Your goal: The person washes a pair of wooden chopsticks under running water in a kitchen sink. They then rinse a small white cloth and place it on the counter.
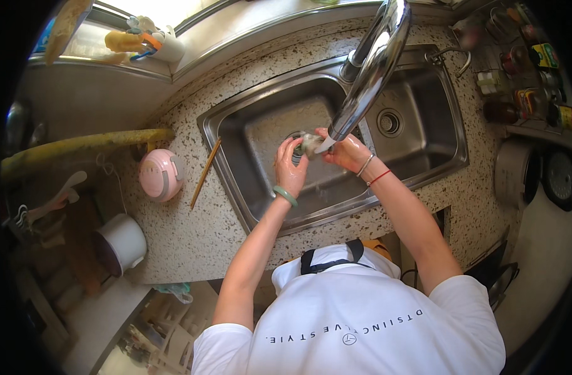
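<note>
Both hands are over the large left basin of the steel sink (236, 159), below the spout of a chrome tap (367, 75). A small wet, whitish-green thing (311, 145) is between them, its kind not clear under the water stream. My left hand (291, 169), with a green bangle at the wrist, curves its fingers and thumb against the thing's left side. From the right, my right hand (349, 153) grips it, partly hidden by the tap. A silver bracelet and a red cord are on the right wrist. The basin's drain lies beneath the hands.
Chopsticks (206, 174) lie on the speckled counter (173, 231) left of the sink, beside a pink rounded container (161, 175). A white pot (121, 244) stands farther left. The smaller basin (417, 119) is to the right, with jars (530, 103) on a rack beyond.
</note>
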The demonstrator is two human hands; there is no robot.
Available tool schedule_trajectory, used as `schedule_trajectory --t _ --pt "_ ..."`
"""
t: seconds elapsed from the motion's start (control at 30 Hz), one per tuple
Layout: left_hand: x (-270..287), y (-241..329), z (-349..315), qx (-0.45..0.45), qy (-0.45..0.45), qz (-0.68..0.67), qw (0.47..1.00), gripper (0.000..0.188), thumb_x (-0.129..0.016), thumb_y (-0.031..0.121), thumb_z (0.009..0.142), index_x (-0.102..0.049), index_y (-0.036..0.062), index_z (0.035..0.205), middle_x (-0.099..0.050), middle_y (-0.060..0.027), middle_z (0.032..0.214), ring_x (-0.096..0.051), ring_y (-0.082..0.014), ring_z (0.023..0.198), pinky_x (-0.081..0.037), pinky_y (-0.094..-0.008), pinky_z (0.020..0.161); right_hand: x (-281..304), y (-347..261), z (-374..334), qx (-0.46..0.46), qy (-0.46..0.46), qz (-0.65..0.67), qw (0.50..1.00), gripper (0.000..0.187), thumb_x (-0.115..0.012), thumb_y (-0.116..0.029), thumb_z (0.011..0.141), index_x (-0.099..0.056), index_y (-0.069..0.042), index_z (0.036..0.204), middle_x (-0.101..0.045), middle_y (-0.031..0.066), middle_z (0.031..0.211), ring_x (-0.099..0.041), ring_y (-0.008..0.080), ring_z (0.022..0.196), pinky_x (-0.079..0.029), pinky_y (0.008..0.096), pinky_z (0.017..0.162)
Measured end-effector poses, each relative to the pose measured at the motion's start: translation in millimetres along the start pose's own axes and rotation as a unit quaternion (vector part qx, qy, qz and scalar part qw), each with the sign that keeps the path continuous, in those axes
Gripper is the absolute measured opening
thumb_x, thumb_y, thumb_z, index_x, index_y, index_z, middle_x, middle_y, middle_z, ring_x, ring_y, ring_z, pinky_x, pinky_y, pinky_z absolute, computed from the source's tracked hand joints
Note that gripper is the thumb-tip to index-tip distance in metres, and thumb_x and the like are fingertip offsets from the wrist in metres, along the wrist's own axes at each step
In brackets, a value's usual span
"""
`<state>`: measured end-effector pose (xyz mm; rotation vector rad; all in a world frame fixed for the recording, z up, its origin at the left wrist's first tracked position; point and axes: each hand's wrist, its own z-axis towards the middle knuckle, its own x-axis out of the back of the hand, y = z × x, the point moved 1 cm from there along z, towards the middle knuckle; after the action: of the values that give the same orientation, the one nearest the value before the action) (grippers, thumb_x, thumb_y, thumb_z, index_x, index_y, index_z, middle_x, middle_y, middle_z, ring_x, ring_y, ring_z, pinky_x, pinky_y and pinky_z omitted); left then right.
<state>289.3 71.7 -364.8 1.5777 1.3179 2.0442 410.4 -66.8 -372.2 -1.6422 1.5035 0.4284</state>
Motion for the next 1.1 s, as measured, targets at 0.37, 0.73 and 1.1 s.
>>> schedule_trajectory --t 0.37,0.73,1.1 --pt "-2 24 7 0.132 -0.045 -0.197 0.970 0.021 -0.067 0.006 0.081 -0.060 0.0007 0.100 -0.065 -0.0106 0.097 -0.063 -0.0134 0.084 -0.051 -0.0260 0.073 -5 14 -15 0.093 0.083 -0.134 0.983 0.040 -0.063 -0.017 0.085 -0.054 0.003 0.118 -0.060 0.0025 0.085 -0.055 0.0086 0.070 -0.044 0.0210 0.063" --pt "-2 21 10 0.168 0.006 -0.206 0.964 0.009 -0.060 0.009 0.088 -0.060 -0.0004 0.091 -0.062 -0.0039 0.085 -0.061 -0.0095 0.072 -0.051 -0.0261 0.067 -11 17 -15 0.115 0.161 -0.124 0.972 0.055 -0.068 -0.012 0.081 -0.044 0.009 0.126 -0.065 0.0095 0.086 -0.062 0.0131 0.072 -0.051 0.0243 0.063" --pt "-18 7 8 0.238 -0.077 -0.372 0.894 0.018 -0.056 0.016 0.093 -0.056 0.0026 0.106 -0.062 -0.0022 0.090 -0.057 -0.0073 0.076 -0.048 -0.0224 0.069 -13 20 -9 0.208 0.195 -0.097 0.954 0.034 -0.065 -0.006 0.081 -0.052 0.001 0.112 -0.062 0.0033 0.079 -0.059 0.0103 0.073 -0.046 0.0217 0.066"
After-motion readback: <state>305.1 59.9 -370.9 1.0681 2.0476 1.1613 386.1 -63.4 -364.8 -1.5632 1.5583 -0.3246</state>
